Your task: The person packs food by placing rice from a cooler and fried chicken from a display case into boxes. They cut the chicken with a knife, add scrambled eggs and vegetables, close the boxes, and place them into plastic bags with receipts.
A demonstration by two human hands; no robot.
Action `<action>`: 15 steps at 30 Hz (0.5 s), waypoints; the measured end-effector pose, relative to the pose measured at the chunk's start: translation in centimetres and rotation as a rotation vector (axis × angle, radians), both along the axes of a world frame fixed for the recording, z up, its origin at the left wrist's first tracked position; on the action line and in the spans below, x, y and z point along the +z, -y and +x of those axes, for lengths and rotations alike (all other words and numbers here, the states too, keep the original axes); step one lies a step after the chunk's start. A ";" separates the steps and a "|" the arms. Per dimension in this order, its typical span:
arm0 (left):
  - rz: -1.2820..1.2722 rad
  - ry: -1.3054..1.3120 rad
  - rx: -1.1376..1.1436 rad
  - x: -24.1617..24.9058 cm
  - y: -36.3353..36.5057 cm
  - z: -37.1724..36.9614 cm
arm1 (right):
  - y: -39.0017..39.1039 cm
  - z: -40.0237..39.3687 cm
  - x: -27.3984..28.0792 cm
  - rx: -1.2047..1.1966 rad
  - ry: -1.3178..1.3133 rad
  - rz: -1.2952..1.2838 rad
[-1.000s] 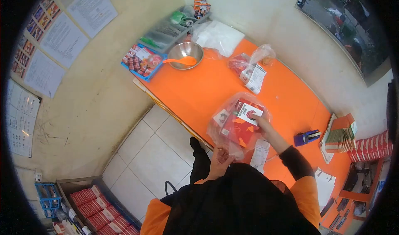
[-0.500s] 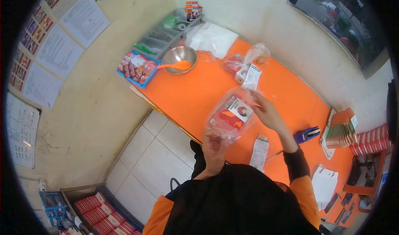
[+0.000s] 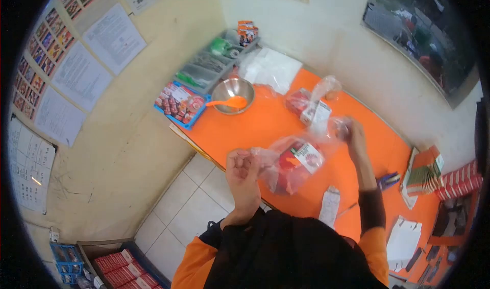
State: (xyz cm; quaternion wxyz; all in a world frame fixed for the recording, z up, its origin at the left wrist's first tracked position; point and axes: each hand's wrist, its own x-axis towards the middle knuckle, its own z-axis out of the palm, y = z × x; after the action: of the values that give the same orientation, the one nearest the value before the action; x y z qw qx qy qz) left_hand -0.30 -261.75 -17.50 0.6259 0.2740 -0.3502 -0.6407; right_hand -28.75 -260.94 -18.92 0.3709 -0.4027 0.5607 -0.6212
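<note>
A clear plastic bag [image 3: 278, 179] is stretched between my two hands over the orange table. Inside it lies a red food package [image 3: 291, 160] with a white label. My left hand [image 3: 243, 174] is closed on the bag's left end, its fingers curled inward. On the far right side, my right hand [image 3: 351, 134] grips the bag's other end. Just behind the bag sits another bagged red package [image 3: 298, 102] with a paper slip [image 3: 320, 116] against it. A printed receipt [image 3: 329, 206] lies in front of my right forearm.
A steel bowl [image 3: 244, 91] holds an orange spoon [image 3: 232, 103]. Beside it are a blue tray [image 3: 191, 116] and a grey divided organizer [image 3: 204, 64]. At the right stand a tape dispenser [image 3: 388, 181], a stack of booklets [image 3: 424, 169] and red boxes [image 3: 459, 179].
My hands have moved apart, pulling the bag's ends outward: the left one up and left, the right one to the right. The camera view has also shifted slightly.
</note>
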 end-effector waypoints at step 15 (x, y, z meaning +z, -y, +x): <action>-0.107 -0.075 -0.938 -0.1 17.4 3.2 | 3.7 6.5 11.7 0.378 -0.974 0.612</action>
State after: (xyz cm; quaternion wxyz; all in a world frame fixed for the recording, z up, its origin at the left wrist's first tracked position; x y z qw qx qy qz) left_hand 2.85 -279.19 -17.63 0.2942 0.0303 -0.4460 -0.8448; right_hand -22.29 -264.67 -7.17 0.2746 -0.6084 0.7380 -0.0992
